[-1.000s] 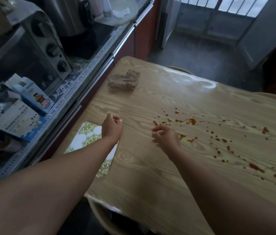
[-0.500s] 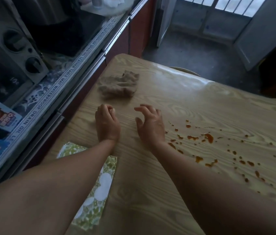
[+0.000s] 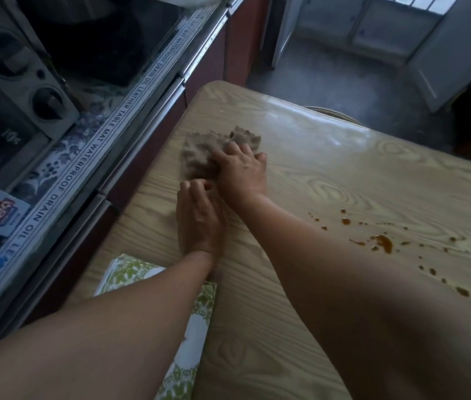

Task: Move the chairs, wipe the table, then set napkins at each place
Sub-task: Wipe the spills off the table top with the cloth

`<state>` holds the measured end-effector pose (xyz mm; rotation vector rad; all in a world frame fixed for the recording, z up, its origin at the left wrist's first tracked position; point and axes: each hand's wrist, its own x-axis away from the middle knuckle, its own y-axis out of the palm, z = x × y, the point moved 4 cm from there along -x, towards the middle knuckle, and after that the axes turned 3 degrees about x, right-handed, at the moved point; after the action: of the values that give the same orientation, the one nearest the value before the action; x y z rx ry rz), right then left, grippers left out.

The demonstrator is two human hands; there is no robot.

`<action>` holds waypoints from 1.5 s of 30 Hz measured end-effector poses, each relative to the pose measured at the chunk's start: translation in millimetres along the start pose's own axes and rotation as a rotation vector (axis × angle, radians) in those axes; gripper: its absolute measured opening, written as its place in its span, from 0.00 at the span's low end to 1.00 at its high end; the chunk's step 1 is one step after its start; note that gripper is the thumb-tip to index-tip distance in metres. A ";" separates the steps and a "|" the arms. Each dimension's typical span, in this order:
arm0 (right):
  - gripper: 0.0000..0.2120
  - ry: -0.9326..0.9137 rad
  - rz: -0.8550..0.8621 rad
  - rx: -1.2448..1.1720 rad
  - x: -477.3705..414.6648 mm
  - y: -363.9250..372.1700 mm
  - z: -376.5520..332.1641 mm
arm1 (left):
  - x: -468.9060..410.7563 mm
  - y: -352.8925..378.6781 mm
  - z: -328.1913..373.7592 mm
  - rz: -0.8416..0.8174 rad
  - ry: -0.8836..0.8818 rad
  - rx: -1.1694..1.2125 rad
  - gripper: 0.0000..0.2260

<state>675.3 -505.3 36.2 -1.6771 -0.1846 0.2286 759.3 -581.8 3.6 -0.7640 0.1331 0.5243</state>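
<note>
Right hand [image 3: 241, 171], fingers spread, presses the brown cloth [image 3: 199, 151] at centre frame; dragged carelessly, it could smear the orange-brown spills [image 3: 384, 242] toward the napkin [image 3: 199, 327].

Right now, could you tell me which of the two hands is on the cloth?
The right hand lies on the brown cloth; the left hand, curled, is over the table short of it.
</note>
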 end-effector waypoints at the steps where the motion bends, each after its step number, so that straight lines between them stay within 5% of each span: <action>1: 0.17 0.013 -0.008 0.000 7.0 -3.2 -0.6 | -0.4 -0.3 0.0 -0.005 -0.005 -0.001 0.07; 8: 0.18 0.300 -0.019 0.005 68.9 -18.8 34.7 | -0.3 -1.7 6.8 -0.050 0.070 -0.156 0.09; 11: 0.20 0.195 0.066 -0.045 68.4 -12.8 26.9 | 1.8 1.4 6.8 -0.105 0.094 -0.275 0.08; 17: 0.24 0.072 -0.130 -0.052 54.9 27.6 33.2 | 6.1 5.2 6.2 -0.130 0.137 -0.368 0.08; 26: 0.25 0.459 -0.254 -0.055 22.0 24.4 99.5 | 6.7 6.0 9.1 -0.175 0.190 -0.348 0.13; 36: 0.24 0.152 -0.137 -0.054 144.7 21.7 37.7 | 7.7 4.0 12.9 -0.233 0.171 -0.316 0.17; 39: 0.25 0.140 -0.115 -0.048 177.6 24.6 32.7 | 17.3 5.7 24.1 -0.358 0.314 -0.282 0.19; 41: 0.27 0.132 -0.115 -0.048 185.1 28.4 31.0 | 24.8 14.2 34.4 -0.432 0.383 -0.177 0.20; 45: 0.30 0.148 -0.131 -0.027 175.0 28.5 41.2 | 27.2 49.8 71.8 -0.375 0.156 0.189 0.14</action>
<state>833.5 -424.6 -4.0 -1.6936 -0.1865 0.0038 752.9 -491.4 16.1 -0.6249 0.1763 0.0934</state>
